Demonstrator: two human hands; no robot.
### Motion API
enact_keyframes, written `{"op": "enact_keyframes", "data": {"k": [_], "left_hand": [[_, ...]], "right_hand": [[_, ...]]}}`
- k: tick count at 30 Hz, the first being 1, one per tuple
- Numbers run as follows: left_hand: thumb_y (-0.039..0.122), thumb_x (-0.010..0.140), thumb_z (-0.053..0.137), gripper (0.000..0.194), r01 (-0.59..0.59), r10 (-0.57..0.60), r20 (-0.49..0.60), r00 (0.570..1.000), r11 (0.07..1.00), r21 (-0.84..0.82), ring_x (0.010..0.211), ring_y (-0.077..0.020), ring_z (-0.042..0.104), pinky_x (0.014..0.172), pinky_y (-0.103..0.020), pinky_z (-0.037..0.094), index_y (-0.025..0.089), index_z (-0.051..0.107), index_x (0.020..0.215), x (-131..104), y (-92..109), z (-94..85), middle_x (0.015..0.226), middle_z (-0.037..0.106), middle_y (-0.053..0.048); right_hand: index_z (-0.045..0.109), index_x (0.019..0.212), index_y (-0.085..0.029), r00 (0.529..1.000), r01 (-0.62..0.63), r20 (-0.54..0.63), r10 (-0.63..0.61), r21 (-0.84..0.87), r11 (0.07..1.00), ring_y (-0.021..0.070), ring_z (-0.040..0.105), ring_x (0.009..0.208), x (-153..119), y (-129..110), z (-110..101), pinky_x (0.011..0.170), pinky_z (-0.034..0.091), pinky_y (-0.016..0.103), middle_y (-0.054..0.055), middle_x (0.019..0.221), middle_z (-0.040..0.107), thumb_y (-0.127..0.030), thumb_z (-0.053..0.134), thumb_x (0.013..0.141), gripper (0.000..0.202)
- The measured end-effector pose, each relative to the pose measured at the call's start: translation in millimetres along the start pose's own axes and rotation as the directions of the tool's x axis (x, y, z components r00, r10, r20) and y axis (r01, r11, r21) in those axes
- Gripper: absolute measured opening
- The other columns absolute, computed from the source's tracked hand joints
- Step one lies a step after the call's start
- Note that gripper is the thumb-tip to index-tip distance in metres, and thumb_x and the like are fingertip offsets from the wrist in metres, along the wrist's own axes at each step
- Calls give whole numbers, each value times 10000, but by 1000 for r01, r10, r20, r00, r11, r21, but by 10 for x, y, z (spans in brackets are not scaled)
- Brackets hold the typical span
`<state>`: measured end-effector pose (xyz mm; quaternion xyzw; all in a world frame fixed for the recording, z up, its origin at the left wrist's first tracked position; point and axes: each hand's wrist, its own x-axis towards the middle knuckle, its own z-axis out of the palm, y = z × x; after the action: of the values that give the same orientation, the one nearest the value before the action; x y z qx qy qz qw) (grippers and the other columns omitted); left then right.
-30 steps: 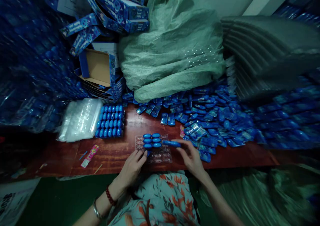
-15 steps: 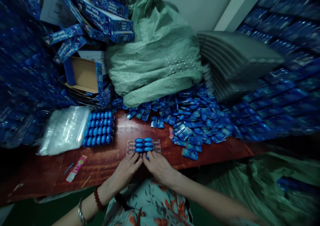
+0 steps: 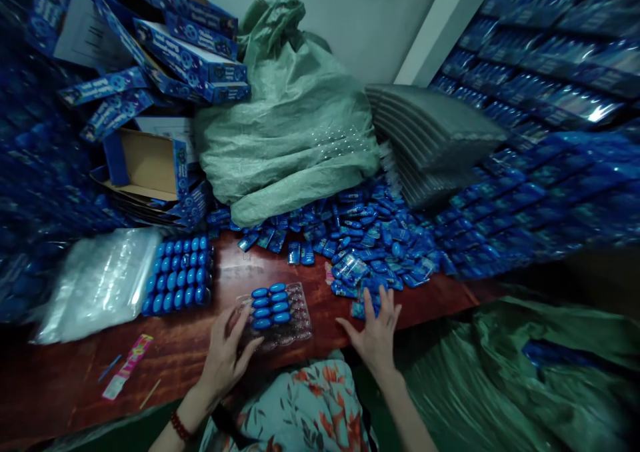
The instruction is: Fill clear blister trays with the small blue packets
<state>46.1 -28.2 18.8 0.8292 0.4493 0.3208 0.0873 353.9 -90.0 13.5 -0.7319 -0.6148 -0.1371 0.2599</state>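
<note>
A clear plastic tray lies on the table before me, with two columns of shiny blue oval pieces in its middle and vacant clear hollows beside them. My left hand is at the tray's left edge, thumb and fingers apart and touching or almost touching it. To the right, my right hand has spread fingers, their tips over the near edge of a heap of loose blue pieces with printed labels. Whether those fingertips touch a piece is hard to make out. No piece shows in either hand.
Left of the tray stands a filled block of blue ovals beside clear plastic bags. Blue printed boxes, a green sack and stacked grey sheets fill the back. A pink strip lies front left.
My hands have parted. The right one has moved from the tray to the heap, the left to the tray's left edge. The tray sits slightly nearer me, and the view has shifted.
</note>
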Motion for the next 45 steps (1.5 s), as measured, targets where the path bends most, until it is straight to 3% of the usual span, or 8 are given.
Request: {"op": "enact_keyframes", "data": {"k": [5,17,22,28,32,37,41,45], "left_hand": [[390,836,562,780,86,-74,194,978,995,-53,1358,-355,236,1053,-589,272,283,103,1458,38,-108,93,1492,195,-155],[281,867,521,635,1,79,305,949,967,-254,1287,-280,396,1034,-467,390,290,231,1431,30,-62,261,1406,376,-126],[296,869,515,631,46,29,285,958,967,-252,1297,-289,380,1060,-486,353,315,232,1433,3,-91,277,1432,351,-104],[287,886,493,554,173,-98,252,963,940,-295,1273,-261,422,1036,-438,404,326,299,1403,-77,-219,178,1411,383,-94],[273,898,465,561,239,-165,246,955,920,-310,1300,-264,395,1060,-438,374,321,260,1418,-183,-318,175,1443,352,-92],[292,859,521,874,390,-319,244,916,854,-344,1364,-301,263,1089,-518,281,268,-127,1445,-299,-298,252,1520,180,-136],[323,793,613,949,439,-363,258,895,817,-375,1395,-323,136,1113,-552,173,274,-63,1457,-305,-201,258,1536,122,-116],[388,622,769,1122,505,-417,288,862,756,-416,1383,-372,154,1092,-582,202,224,43,1462,-185,-142,239,1501,203,-160]], "right_hand": [[199,1452,-217,972,78,223,-70,-29,997,476,21,1355,177,517,160,928,281,716,190,1515,69,-618,569,747,891],[299,1421,-289,929,236,256,-267,144,961,400,144,1348,469,118,399,1007,290,616,103,1489,185,-553,600,764,769],[317,1418,-306,819,373,344,-460,289,881,328,314,1248,764,-37,619,1007,346,501,73,1496,217,-453,603,794,702],[292,1432,-257,616,464,374,-693,538,703,291,293,1268,1315,-335,829,1037,308,469,83,1472,291,-469,537,840,675],[207,1453,-281,569,415,377,-731,635,651,267,295,1299,1496,-559,943,1042,296,470,84,1483,272,-444,437,905,617],[187,1458,-256,694,277,307,-651,721,635,214,263,1351,1412,-728,973,1081,277,419,94,1487,262,-436,413,922,610],[255,1437,-277,813,290,189,-551,689,665,193,310,1335,1172,-713,793,1078,305,412,72,1440,361,-349,420,926,542],[265,1435,-283,881,356,169,-443,381,853,289,225,1370,911,-362,512,1084,127,602,91,1457,340,-397,476,888,597]]}}
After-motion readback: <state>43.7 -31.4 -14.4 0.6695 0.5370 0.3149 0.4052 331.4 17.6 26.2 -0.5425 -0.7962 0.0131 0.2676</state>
